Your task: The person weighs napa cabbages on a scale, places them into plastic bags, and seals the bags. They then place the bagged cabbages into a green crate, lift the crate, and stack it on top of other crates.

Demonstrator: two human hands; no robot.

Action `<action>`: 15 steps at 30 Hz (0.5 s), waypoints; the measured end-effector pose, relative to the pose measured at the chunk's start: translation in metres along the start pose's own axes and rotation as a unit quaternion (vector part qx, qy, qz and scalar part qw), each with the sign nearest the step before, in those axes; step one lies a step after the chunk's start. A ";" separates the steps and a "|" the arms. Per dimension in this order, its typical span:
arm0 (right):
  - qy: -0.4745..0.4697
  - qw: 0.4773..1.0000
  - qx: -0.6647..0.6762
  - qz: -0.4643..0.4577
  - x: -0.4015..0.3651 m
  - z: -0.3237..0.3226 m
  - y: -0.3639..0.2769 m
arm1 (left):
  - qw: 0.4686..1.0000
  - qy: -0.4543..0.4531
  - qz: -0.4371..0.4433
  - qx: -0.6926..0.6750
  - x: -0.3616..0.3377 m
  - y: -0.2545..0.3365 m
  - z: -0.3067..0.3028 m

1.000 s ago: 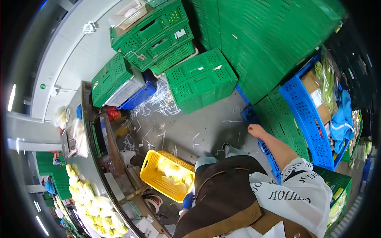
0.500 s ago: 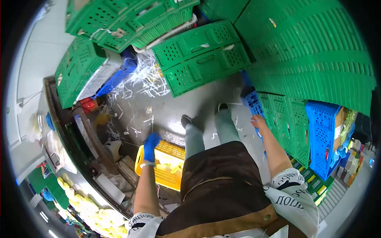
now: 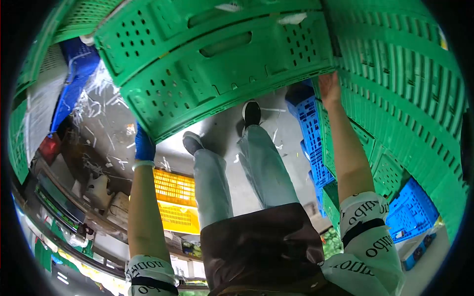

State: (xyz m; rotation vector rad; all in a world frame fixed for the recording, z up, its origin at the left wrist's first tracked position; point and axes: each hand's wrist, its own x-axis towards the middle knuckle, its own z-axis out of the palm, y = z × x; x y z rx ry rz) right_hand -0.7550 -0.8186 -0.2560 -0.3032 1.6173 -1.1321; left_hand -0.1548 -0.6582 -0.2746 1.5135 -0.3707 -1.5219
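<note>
A large green crate (image 3: 207, 74) with holed sides and a handle slot fills the upper middle, with another green crate (image 3: 173, 27) stacked against it. My left hand (image 3: 143, 143), in a blue glove, is at the crate's lower left corner. Its fingers are hidden behind the crate's edge. My bare right hand (image 3: 330, 90) is at the lower right corner, its visible fingers stretched up along the edge. Whether it bears on the crate cannot be told.
Tall ribbed green crates (image 3: 400, 74) rise on the right, above blue crates (image 3: 310, 128). A yellow crate (image 3: 175, 187) stands left of my legs. White paper strips (image 3: 101, 106) litter the floor. A cluttered shelf (image 3: 94, 212) runs along the left.
Both hands have moved forward to the green crate's two lower corners. The crate looms larger and closer in view, and my feet appear nearer to it.
</note>
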 end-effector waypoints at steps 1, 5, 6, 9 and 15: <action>-0.037 0.999 0.027 -0.010 0.009 0.011 0.001 | 0.999 0.001 -0.016 -0.049 0.008 -0.011 -0.006; -0.082 0.992 0.093 -0.009 0.026 0.025 0.008 | 0.989 0.020 -0.037 -0.141 -0.002 0.004 0.016; -0.070 0.993 0.096 -0.002 0.027 0.026 0.006 | 0.985 0.038 -0.053 -0.158 -0.003 0.006 0.019; -0.064 0.996 0.061 0.014 0.031 0.017 0.002 | 0.979 0.064 -0.078 -0.175 -0.004 0.008 0.013; -0.083 0.996 0.014 -0.026 -0.034 0.038 -0.015 | 0.980 0.034 -0.103 -0.168 -0.011 0.039 -0.006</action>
